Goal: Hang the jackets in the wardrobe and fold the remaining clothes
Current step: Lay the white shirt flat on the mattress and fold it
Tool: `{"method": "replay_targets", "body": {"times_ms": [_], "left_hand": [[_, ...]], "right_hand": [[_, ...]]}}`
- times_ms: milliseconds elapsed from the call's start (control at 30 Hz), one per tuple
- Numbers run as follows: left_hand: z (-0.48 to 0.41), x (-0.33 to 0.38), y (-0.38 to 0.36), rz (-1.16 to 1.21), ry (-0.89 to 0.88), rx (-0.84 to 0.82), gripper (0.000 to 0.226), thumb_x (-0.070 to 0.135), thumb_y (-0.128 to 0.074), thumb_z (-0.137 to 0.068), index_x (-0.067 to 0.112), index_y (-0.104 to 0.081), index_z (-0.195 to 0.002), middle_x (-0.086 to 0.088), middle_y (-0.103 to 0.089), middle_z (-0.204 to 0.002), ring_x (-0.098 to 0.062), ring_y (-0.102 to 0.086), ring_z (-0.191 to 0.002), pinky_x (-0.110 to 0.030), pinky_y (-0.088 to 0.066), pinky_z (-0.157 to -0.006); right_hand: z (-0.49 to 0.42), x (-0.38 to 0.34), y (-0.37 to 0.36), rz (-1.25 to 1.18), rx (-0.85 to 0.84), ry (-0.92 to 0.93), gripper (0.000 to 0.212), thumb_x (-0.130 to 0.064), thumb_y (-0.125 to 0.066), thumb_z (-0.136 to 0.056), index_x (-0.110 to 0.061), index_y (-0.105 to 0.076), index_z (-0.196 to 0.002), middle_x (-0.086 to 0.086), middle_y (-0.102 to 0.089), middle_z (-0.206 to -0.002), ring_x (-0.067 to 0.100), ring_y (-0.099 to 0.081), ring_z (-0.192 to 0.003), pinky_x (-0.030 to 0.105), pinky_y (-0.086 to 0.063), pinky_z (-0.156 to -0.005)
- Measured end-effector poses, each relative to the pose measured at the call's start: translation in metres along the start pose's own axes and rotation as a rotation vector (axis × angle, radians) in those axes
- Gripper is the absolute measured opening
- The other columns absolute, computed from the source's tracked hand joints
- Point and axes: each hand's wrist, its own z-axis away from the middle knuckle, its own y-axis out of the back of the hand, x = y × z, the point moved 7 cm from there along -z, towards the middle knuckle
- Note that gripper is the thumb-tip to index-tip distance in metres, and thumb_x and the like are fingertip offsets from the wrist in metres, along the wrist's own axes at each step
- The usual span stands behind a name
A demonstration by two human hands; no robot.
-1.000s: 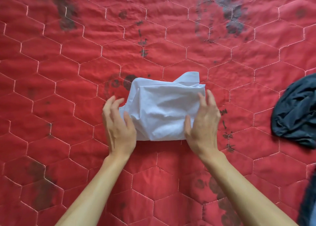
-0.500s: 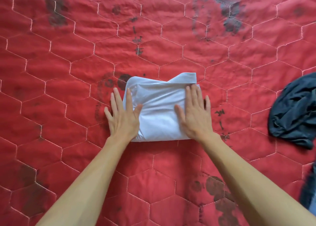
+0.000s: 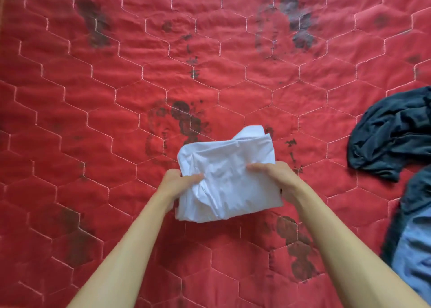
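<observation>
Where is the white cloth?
Head view, lower middle: the white cloth is gripped between the left hand and right hand over the red quilt, with dark clothes to the right.

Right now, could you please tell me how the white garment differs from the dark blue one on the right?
The white garment is folded into a compact bundle; the dark blue garment lies crumpled. The left hand and right hand grip the white garment's sides; no hand touches the dark blue garment. Both are cloth over the red quilt.
</observation>
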Motion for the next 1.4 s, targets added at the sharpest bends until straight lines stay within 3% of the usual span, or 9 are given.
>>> {"method": "replay_targets", "body": {"times_ms": [267,400,533,633,800,933,1200,1300,1400], "left_hand": [[0.11,0.054,0.053,0.15,-0.15,0.042,0.027,0.033,-0.076,-0.085,0.008,-0.073,-0.095,-0.006,-0.076,-0.093,-0.018,-0.072,-0.077,-0.027,-0.056,-0.064],[0.175,0.087,0.089,0.246,-0.285,0.134,0.044,0.042,-0.074,-0.086,-0.001,-0.073,-0.097,-0.002,-0.069,-0.088,-0.017,-0.063,-0.079,-0.029,-0.049,-0.071],[0.253,0.109,0.115,0.557,-0.341,0.264,0.038,0.047,-0.071,-0.086,0.018,-0.069,-0.11,0.003,-0.068,-0.11,-0.014,-0.061,-0.098,-0.031,-0.045,-0.081],[0.315,0.114,0.093,0.79,-0.231,-0.016,0.065,0.074,-0.062,-0.078,0.013,-0.066,-0.099,-0.001,-0.062,-0.082,-0.016,-0.059,-0.069,-0.033,-0.046,-0.069],[0.414,0.166,0.049,1.123,-0.209,-0.612,0.091,0.068,-0.066,-0.077,-0.003,-0.046,-0.13,-0.025,-0.065,-0.126,-0.035,-0.067,-0.109,-0.05,-0.054,-0.094],[0.475,0.231,0.076,1.253,-0.46,-0.589,0.057,0.036,-0.067,-0.087,0.007,-0.058,-0.136,-0.018,-0.068,-0.124,-0.031,-0.068,-0.108,-0.049,-0.054,-0.096],[0.545,0.276,0.13,1.35,-0.582,-0.536,0.053,0.042,-0.066,-0.09,0.01,-0.06,-0.131,-0.017,-0.071,-0.118,-0.031,-0.065,-0.108,-0.047,-0.05,-0.098],[0.565,0.289,0.138,1.415,-0.626,-0.447,0.052,0.043,-0.061,-0.093,0.01,-0.058,-0.134,-0.016,-0.067,-0.123,-0.032,-0.065,-0.102,-0.046,-0.053,-0.086],[0.586,0.294,0.145,1.401,-0.813,-0.363,0.054,0.046,-0.059,-0.095,0.012,-0.056,-0.137,-0.016,-0.066,-0.128,-0.033,-0.062,-0.117,-0.05,-0.051,-0.098]], "right_hand": [[0.13,-0.065,-0.006,-0.048,-0.18,0.14,0.038,-0.029,-0.078,-0.083,-0.013,-0.07,-0.117,0.004,-0.077,-0.106,0.024,-0.074,-0.099,0.043,-0.056,-0.094],[0.218,-0.134,-0.007,-0.016,-0.169,0.325,0.031,-0.025,-0.075,-0.087,-0.01,-0.07,-0.114,0.007,-0.077,-0.105,0.026,-0.074,-0.099,0.045,-0.056,-0.094],[0.312,-0.194,-0.014,-0.1,-0.202,0.527,0.027,-0.02,-0.071,-0.09,-0.008,-0.07,-0.114,0.011,-0.076,-0.106,0.025,-0.074,-0.093,0.034,-0.06,-0.077],[0.377,-0.228,-0.024,-0.225,-0.194,0.644,0.025,-0.017,-0.068,-0.092,-0.005,-0.068,-0.114,0.011,-0.076,-0.105,0.022,-0.074,-0.088,0.031,-0.061,-0.07],[0.468,-0.269,-0.031,-0.245,-0.168,0.797,0.024,-0.017,-0.068,-0.092,-0.005,-0.068,-0.113,0.011,-0.076,-0.107,0.022,-0.074,-0.093,0.033,-0.061,-0.077],[0.53,-0.286,-0.022,-0.198,-0.176,0.875,0.018,-0.019,-0.069,-0.091,-0.008,-0.07,-0.106,0.01,-0.076,-0.106,0.021,-0.073,-0.091,0.04,-0.06,-0.08],[0.618,-0.319,0.005,-0.37,-0.236,0.98,0.038,-0.021,-0.067,-0.093,0.0,-0.062,-0.124,0.01,-0.075,-0.105,0.022,-0.074,-0.089,0.033,-0.06,-0.068],[0.643,-0.323,-0.006,-0.551,-0.451,0.955,0.052,-0.036,-0.062,-0.096,-0.006,-0.054,-0.137,0.017,-0.066,-0.129,0.033,-0.065,-0.117,0.047,-0.057,-0.091],[0.658,-0.309,-0.017,-0.532,-0.635,0.883,0.047,-0.042,-0.059,-0.095,-0.014,-0.058,-0.133,0.017,-0.067,-0.128,0.036,-0.061,-0.122,0.062,-0.04,-0.107]]}}
